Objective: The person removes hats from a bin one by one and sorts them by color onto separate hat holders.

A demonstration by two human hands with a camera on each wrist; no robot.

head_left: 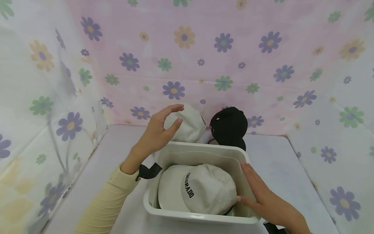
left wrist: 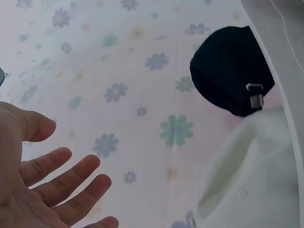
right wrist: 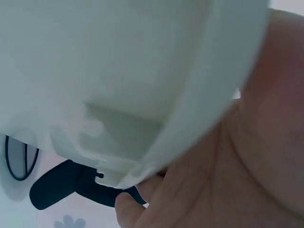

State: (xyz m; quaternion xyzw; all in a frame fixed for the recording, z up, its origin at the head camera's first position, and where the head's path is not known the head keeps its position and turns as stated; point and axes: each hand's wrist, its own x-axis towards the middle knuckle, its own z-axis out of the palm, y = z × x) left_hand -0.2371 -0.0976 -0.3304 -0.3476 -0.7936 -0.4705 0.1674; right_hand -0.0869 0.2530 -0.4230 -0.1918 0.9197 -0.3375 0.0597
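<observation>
Has a cream fabric cap with dark "COLORADO" lettering (head_left: 208, 190) between both hands, at lower centre, inside a white rectangular plastic bin (head_left: 204, 154). Pinches the bin's right rim with the right hand (head_left: 268, 199), thumb inside near the crown. Holds the left hand (head_left: 156, 132) at centre, thumb and forefinger wide apart, before a plain off-white fabric cap (head_left: 191, 126), left of a black fabric cap (head_left: 229, 126).

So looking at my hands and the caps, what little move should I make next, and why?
I'd probably bring your left hand onto the pale cap behind the bin: that hand is empty and near the cap but apart from it, while your right hand rests against the bin's right side.
</observation>
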